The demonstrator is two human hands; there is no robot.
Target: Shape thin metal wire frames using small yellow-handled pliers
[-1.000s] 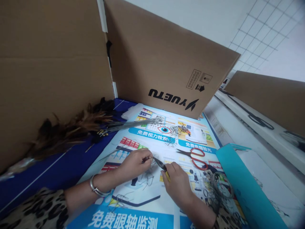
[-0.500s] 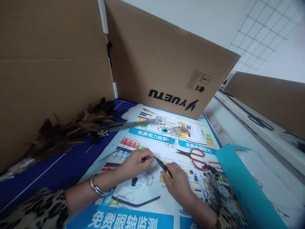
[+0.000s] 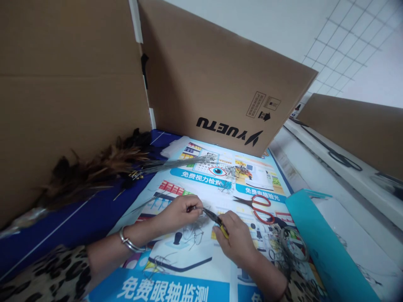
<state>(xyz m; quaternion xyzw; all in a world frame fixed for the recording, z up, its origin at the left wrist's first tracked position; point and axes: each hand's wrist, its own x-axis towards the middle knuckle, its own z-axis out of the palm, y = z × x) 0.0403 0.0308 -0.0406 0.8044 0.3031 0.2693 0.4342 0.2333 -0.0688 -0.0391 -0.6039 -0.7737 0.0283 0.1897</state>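
Observation:
Pinched between the fingers of my left hand [image 3: 184, 213] is a small dark piece, mostly covered, whose kind I cannot make out. My right hand [image 3: 236, 237] is closed around pliers [image 3: 215, 219] with yellow handles and dark jaws. The jaw tips reach the fingertips of my left hand, at the small piece. Thin wire pieces [image 3: 195, 235] lie in a loose tangle on the printed sheet [image 3: 220, 268] beneath the hands. Scissors [image 3: 253, 204] with red handles rest beyond my right hand, and a coil of wire [image 3: 294, 244] lies to its right.
Brown and black feathers [image 3: 94, 172] lie along the left, beside a bundle of thin straight wires [image 3: 176, 163]. Cardboard panels [image 3: 220, 79] stand at the back and left. A teal box [image 3: 327, 247] borders the right side. More wire bits [image 3: 160, 262] are scattered near the front.
The pliers have tilted slightly flatter, with their tips shifted a little left toward my left fingertips. Both hands stay in nearly the same place.

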